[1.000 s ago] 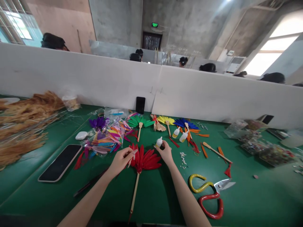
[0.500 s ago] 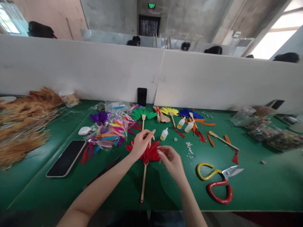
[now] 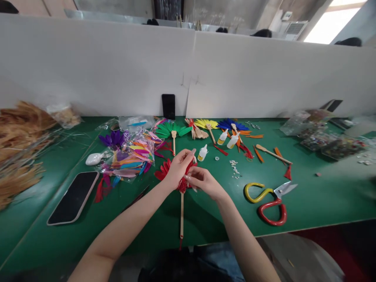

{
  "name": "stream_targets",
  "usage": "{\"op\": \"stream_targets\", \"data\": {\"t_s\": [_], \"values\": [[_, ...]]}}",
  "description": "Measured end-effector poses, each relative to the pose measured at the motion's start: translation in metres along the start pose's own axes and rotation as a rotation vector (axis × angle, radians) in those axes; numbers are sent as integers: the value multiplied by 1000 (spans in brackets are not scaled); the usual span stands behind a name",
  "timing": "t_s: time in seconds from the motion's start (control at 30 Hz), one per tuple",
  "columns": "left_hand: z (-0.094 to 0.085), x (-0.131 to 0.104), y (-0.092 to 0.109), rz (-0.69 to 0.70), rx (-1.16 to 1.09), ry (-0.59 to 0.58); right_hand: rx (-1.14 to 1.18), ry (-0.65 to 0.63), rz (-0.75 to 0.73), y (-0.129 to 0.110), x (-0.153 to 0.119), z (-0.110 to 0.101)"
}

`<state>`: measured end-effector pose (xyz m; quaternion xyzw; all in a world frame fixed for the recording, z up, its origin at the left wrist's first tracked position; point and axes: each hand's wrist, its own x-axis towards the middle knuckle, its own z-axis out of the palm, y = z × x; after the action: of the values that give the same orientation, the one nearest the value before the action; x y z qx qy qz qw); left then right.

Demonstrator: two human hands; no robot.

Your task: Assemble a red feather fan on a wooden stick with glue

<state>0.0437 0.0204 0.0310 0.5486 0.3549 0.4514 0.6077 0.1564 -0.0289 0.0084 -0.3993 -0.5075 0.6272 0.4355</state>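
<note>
A red feather fan point(image 3: 163, 171) on a thin wooden handle point(image 3: 182, 213) lies on the green table before me, its handle pointing at my body. My left hand point(image 3: 178, 168) is over the feathers with thumb and fingers pressed together near their top; what it pinches is hidden. My right hand point(image 3: 204, 182) reaches in from the right, its fingertips pinched together at the middle of the fan, close to my left hand. Anything held there is too small to make out. A small white glue bottle point(image 3: 202, 153) stands just beyond both hands.
Scissors point(image 3: 272, 201) and white beads point(image 3: 234, 167) lie to the right. Behind are green point(image 3: 173, 131), yellow point(image 3: 207, 124) and blue point(image 3: 233, 125) fans. Bagged feathers point(image 3: 132, 156) and a phone point(image 3: 73, 198) lie left. A white partition point(image 3: 117, 70) borders the table's back.
My right hand has moved left, from the fan's right edge to its middle, beside my left hand. The view has tilted downward and shifted slightly.
</note>
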Motion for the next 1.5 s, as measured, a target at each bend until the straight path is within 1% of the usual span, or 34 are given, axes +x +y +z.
{"op": "stream_targets", "data": {"t_s": [0.2, 0.3, 0.33, 0.4, 0.47, 0.5, 0.53, 0.57, 0.6, 0.63, 0.7, 0.73, 0.77, 0.8, 0.83, 0.87, 0.97, 1.03, 1.1, 1.17, 1.27, 1.43, 1.5], "values": [[-1, 2, -10, 61, 210, -6, -148, 73, -32, 5, 3, 1], [-6, 7, -12, 111, 360, -25, -223, 151, -55, 7, 1, 1], [-10, 8, -12, 141, 403, -13, -217, 185, -59, 9, -1, 2], [-19, 5, -11, 212, 464, 53, -165, 246, -68, 13, -6, 1], [-29, -6, -12, 278, 510, 145, -123, 300, -74, 18, -12, -1], [-34, -16, -14, 310, 540, 180, -121, 327, -79, 22, -15, -2], [-36, -27, -17, 349, 583, 197, -127, 355, -84, 25, -17, -3], [-37, -41, -21, 398, 642, 174, -134, 388, -92, 29, -19, -4], [-36, -55, -26, 470, 707, 104, -139, 424, -104, 33, -19, -5], [-33, -69, -31, 554, 772, -26, -143, 458, -120, 36, -20, -5], [-22, -94, -42, 808, 885, -403, -154, 508, -159, 40, -19, -4], [-16, -103, -47, 951, 906, -525, -165, 525, -177, 42, -18, -3], [-10, -109, -51, 1017, 912, -629, -181, 539, -190, 43, -18, -1], [-4, -113, -55, 1033, 912, -680, -201, 551, -202, 44, -18, 0], [0, -115, -58, 1018, 904, -727, -220, 567, -213, 46, -18, 1], [2, -115, -60, 970, 893, -770, -236, 583, -222, 47, -19, 2], [0, -111, -62, 766, 832, -857, -288, 615, -233, 54, -20, 4], [-5, -108, -63, 632, 779, -860, -347, 627, -232, 57, -21, 5], [-9, -108, -64, 533, 740, -854, -416, 642, -242, 59, -21, 6], [-10, -108, -65, 490, 725, -870, -473, 644, -259, 58, -22, 7], [-9, -107, -66, 462, 702, -896, -545, 613, -279, 56, -23, 8], [-7, -104, -65, 315, 626, -874, -645, 611, -308, 57, -25, 7], [-7, -104, -64, 277, 608, -866, -677, 609, -315, 56, -25, 7]]}}
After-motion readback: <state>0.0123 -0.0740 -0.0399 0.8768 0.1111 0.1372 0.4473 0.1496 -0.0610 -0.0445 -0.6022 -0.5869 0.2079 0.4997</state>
